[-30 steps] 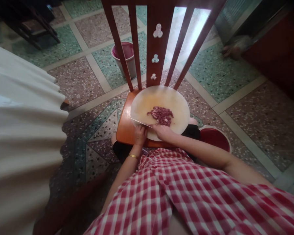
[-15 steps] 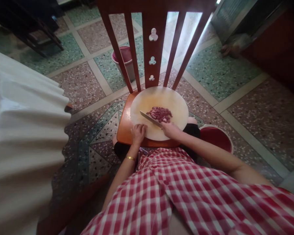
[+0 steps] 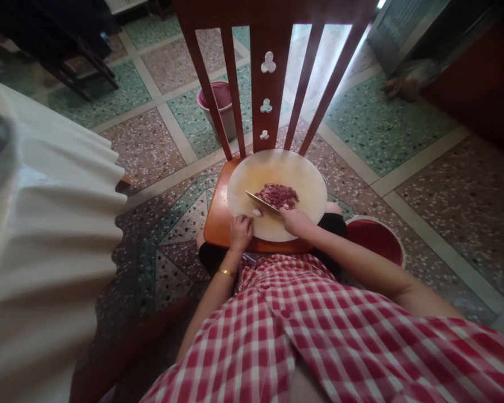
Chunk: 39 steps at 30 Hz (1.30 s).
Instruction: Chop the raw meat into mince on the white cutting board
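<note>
One small heap of meat is the whole of the work on view, and it looks well advanced. Far left, a pleated white cloth (image 3: 46, 224) fills the edge of the view. Beyond it a pink bucket (image 3: 220, 106) stands on the terrazzo floor (image 3: 151, 151) behind the chair. The orange chair seat (image 3: 216, 224) carries a round pale cutting board (image 3: 277, 168), which covers most of it and reaches the seat's back edge under the slats.

The left hand (image 3: 240, 232), with a gold bangle (image 3: 225, 272) on its wrist, sits at the board's near-left edge with fingers curled. I cannot tell whether it grips the rim or only rests there. The knife (image 3: 261, 202) slants across the board from left to right, its tip toward the left edge and its blade touching the near side of the heap. The meat (image 3: 279, 196) lies at the board's middle, gathered in one tight mound of small red-purple bits; no large piece shows. The right hand (image 3: 296, 222) is closed round the knife's handle at the near edge.

By my reading the coarse cutting is done and only finer mincing of this mound is left. The rest of the board is bare apart from a yellowish stain. Right of the seat, a red basin (image 3: 376, 238) sits on the floor, its contents out of sight.
</note>
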Each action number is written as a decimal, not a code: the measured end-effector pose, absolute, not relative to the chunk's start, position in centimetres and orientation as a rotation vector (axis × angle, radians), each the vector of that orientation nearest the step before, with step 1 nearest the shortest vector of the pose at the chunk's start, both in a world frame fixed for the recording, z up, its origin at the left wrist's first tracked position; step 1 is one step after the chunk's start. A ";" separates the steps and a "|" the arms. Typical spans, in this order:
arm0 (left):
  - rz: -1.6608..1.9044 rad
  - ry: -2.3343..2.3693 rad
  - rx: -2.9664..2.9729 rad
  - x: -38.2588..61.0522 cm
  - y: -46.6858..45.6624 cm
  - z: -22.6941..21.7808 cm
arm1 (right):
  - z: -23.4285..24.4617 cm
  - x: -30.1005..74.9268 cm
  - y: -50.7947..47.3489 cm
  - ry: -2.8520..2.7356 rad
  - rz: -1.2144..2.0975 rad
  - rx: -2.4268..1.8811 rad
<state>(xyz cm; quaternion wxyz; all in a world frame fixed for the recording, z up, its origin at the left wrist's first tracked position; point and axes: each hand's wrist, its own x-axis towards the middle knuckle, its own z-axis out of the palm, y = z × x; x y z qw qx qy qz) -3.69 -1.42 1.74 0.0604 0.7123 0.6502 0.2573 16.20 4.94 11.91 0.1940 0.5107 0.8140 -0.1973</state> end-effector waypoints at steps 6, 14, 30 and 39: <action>1.020 1.876 2.053 -2.6 -0.9 1.6 | 12.1 16.1 4.7 2.273 -0.589 1.419; 1.018 1.657 2.113 -2.3 1.5 0.7 | 12.0 15.9 4.0 2.281 -0.590 1.437; 0.998 1.781 2.152 -2.0 -0.2 0.5 | 11.1 16.3 5.3 2.262 -0.623 1.511; 1.030 1.619 2.192 -1.8 0.3 1.4 | 12.1 16.1 3.0 2.266 -0.644 1.468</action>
